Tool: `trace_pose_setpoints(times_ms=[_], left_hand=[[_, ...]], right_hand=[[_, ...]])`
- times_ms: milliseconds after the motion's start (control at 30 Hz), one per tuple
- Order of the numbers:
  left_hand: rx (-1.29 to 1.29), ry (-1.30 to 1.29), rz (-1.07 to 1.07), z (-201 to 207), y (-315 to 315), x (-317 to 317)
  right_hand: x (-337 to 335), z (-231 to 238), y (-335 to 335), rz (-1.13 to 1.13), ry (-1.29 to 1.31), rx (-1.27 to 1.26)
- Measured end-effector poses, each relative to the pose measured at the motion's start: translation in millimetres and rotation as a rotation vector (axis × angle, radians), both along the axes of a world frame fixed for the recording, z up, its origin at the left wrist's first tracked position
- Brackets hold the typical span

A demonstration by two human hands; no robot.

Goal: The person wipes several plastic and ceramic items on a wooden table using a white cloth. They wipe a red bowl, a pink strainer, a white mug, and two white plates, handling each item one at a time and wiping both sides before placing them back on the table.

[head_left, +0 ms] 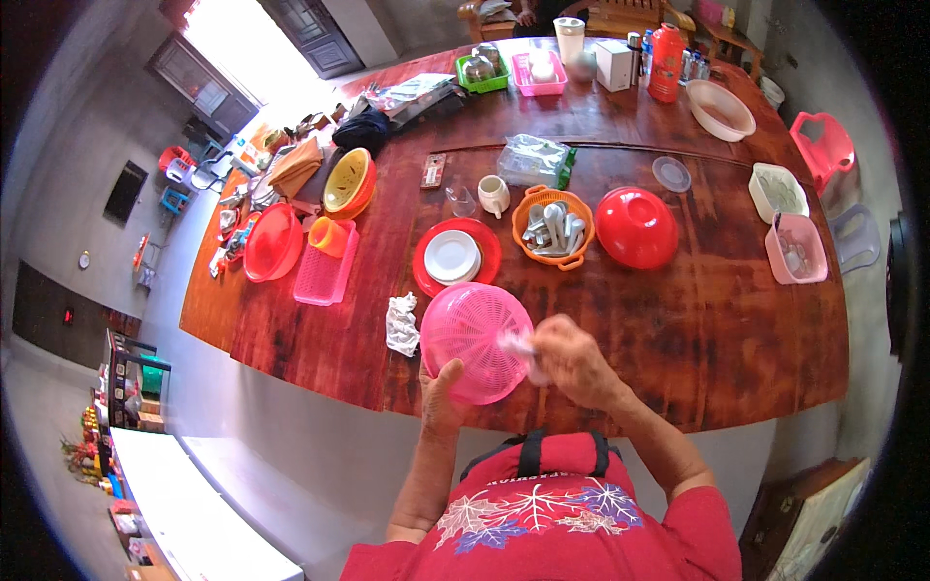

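Observation:
A pink plastic strainer basket is held up over the table's near edge. My left hand grips its lower left rim, thumb over the edge. My right hand is closed on a white tissue or cloth, pressed against the basket's right side and slightly blurred. A crumpled white tissue lies just left of the basket. Beyond it, several white plates are stacked on a red plate. An orange basket of white spoons and a red bowl stand farther right.
To the left are a red basin, a pink tray with an orange cup, and a yellow-orange colander. A cream mug and a clear glass stand mid-table. Two containers sit near the right edge.

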State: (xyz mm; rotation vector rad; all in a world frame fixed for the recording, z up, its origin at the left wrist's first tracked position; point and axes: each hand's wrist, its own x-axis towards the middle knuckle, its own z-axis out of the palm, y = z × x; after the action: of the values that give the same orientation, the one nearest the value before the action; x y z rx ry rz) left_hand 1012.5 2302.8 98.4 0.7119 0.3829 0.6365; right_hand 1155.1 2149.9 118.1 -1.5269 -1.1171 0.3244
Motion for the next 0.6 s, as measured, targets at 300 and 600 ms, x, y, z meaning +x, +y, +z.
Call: trace_pose_setpoints(times_ms=[300, 600], left_hand=[[0.003, -0.038, -0.03, 16, -9, 3], [0.04, -0.004, -0.086, -2, -19, -1]], right_hand=[[-8, 4, 27, -0.197, -0.401, -0.003], [-13, 37, 5, -0.136, 0.039, 0.068]])
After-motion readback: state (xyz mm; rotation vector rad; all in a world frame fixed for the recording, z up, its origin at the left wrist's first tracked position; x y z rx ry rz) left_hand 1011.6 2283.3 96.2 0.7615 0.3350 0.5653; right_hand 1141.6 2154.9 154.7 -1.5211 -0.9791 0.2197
